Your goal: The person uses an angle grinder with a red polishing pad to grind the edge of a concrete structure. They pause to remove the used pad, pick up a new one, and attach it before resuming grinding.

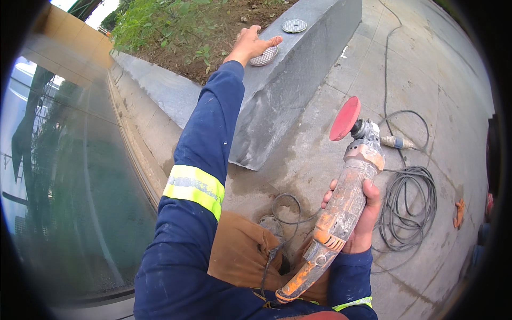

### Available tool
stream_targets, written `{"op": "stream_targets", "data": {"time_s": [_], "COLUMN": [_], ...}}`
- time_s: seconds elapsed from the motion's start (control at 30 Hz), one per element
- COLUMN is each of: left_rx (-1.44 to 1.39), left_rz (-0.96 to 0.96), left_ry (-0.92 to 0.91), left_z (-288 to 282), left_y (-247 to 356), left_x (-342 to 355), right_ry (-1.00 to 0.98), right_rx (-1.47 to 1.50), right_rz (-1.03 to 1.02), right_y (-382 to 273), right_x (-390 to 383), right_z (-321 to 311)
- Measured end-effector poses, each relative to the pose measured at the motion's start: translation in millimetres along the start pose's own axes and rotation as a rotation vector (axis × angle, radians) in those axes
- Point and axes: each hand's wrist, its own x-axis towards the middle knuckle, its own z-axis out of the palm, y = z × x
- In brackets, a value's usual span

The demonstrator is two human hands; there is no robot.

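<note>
My right hand (368, 216) is wrapped round the worn grey-and-orange body of an angle grinder (346, 194). A red backing disc (345, 118) sits on its head, tilted up and facing left. My left hand (252, 45) reaches out over the top of the grey stone planter wall (301, 80), thumb and fingers apart. Partly beneath that hand lies a round white polishing pad (265, 56) with a honeycomb face; whether the fingers touch it I cannot tell. Further along the ledge rests a second, darker round pad (294, 25).
Coiled grey cable (408, 213) lies on the paving at the right, beside a cable connector (397, 142). The grinder's cord (288, 197) loops near my knees. Soil and green plants (165, 26) fill the planter. Reflective glass (69, 186) stands close on the left. An orange glove-like thing (458, 213) lies far right.
</note>
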Motion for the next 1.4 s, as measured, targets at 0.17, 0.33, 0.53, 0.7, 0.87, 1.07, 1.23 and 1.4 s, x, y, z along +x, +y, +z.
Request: {"op": "stream_targets", "data": {"time_s": [0.17, 0.33, 0.53, 0.7, 0.87, 1.07, 1.23, 1.4], "left_rx": [0.128, 0.164, 0.026, -0.467, -1.163, -1.345, -1.36, -1.342], "left_rz": [0.161, 0.134, 0.096, -0.055, -0.033, 0.087, 0.107, 0.137], "left_ry": [-0.038, -0.081, 0.153, 0.447, 0.236, 0.146, 0.123, 0.061], "left_z": [41.5, 73.6, 62.0, 38.6, -2.1, -25.3, -53.7, -79.8], "left_y": [10.4, 14.2, 9.5, -3.0, 16.7, 40.1, 87.6, 99.1], "left_x": [52.3, 86.8, 88.5, 89.8, 64.5, 20.2, -33.7, -65.0], "right_ry": [0.105, 0.164, 0.165, 0.133, 0.137, 0.14, 0.081, 0.004], "right_rx": [-0.012, -0.012, 0.004, 0.025, 0.051, 0.005, 0.007, 0.023], "right_rz": [-0.053, -0.127, -0.13, -0.044, -0.012, -0.038, -0.044, -0.058], "right_y": [-7.1, -17.0, -14.1, -11.7, -9.3, -10.9, -6.9, 0.9], "right_x": [1.1, 7.7, 10.5, 16.0, 16.2, 14.3, 5.3, -4.3], "right_z": [-3.7, -12.3, -17.5, -18.2, -20.5, -17.8, -15.0, -1.0]}}
